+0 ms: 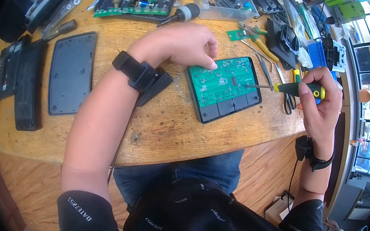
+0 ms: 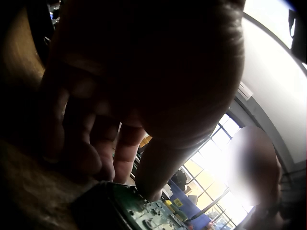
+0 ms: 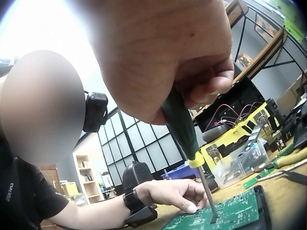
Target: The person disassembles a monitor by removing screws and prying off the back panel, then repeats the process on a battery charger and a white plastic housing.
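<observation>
A green circuit board [image 1: 222,81] lies in a black plastic housing [image 1: 221,110] on the wooden table. The right hand [image 1: 322,103] grips the green and yellow handle of a screwdriver [image 1: 295,88], whose metal shaft reaches the board's right part. In the right wrist view the screwdriver [image 3: 182,124] slants down, its tip at the board [image 3: 230,213]. The left hand [image 1: 192,45] is over the board's top edge, its thumb tip touching or just above the board, fingers loosely curled and holding nothing. The left wrist view shows this hand [image 2: 144,105] dark above the board [image 2: 144,213].
A flat black panel [image 1: 71,76] and a long black device [image 1: 28,84] lie at the left. Behind are an opened housing with a circuit board [image 1: 134,6] and a clear parts bin [image 1: 223,14]. Pliers [image 1: 261,43] and scissors [image 1: 288,100] lie at the right.
</observation>
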The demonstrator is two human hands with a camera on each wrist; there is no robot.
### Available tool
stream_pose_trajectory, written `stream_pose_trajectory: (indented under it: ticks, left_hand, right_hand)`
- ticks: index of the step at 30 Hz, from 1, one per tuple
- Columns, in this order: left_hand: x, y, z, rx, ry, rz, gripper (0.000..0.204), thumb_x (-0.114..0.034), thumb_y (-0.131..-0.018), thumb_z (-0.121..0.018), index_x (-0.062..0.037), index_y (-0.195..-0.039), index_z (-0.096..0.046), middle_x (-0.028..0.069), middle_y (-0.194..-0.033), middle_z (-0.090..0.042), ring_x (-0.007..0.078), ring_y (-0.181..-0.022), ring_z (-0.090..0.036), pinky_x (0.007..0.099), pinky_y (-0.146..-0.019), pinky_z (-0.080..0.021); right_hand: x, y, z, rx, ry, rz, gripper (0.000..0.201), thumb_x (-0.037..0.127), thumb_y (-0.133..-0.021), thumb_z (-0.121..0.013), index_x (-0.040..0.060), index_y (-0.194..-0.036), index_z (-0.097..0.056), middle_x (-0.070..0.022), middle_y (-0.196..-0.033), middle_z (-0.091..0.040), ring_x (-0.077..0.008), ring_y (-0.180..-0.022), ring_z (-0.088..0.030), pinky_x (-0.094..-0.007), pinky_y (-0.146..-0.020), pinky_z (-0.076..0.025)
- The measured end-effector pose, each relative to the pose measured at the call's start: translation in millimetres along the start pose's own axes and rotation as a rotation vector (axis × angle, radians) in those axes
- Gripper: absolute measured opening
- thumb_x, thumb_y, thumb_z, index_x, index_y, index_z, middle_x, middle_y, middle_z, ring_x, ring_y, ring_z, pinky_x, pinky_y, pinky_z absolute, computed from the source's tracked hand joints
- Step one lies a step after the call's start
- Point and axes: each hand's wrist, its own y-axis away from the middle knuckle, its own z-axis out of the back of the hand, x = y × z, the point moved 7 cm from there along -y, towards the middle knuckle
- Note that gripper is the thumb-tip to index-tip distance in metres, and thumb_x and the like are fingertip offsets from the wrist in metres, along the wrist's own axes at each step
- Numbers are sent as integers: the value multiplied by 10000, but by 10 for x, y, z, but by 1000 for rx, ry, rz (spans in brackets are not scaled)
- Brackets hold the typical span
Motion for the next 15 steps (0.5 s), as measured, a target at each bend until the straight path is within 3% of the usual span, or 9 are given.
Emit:
stream_pose_trajectory:
  ticks: [1,5,7,15]
  left_hand:
    - [-17,7,22,-71,-42,-32,360,-323,-847,-849,-49,-1069,-774,27,-707,-649,172,-681,-632,360,-641,-481]
    - [-274,21,61,-79,36,-142,328,-272,-837,-854,-42,-1058,-777,7,-665,-569,168,-647,-585,367,-624,-457]
    - [-400,34,-13,104,123,-145,279,-193,-828,-856,-47,-1057,-791,-10,-655,-530,157,-626,-548,366,-602,-430]
    - [-473,56,-106,162,139,-132,293,-140,-811,-862,-65,-1088,-806,-16,-644,-524,149,-614,-545,365,-584,-415]
  right_hand:
    - [-1,4,-7,-1,-2,0,110,-5,-881,-715,8,-895,-606,-44,-791,-590,-143,-685,-520,-287,-647,-414]
    - [-23,13,-21,-30,-59,-15,97,14,-902,-710,9,-917,-614,-37,-805,-593,-129,-711,-522,-274,-667,-415]
    - [-38,21,-28,-36,-72,-17,97,22,-910,-708,8,-926,-614,-40,-817,-596,-132,-722,-525,-270,-679,-418]
    - [-58,37,-22,-50,-121,-60,93,48,-932,-698,11,-948,-614,-38,-873,-604,-136,-788,-535,-265,-747,-431]
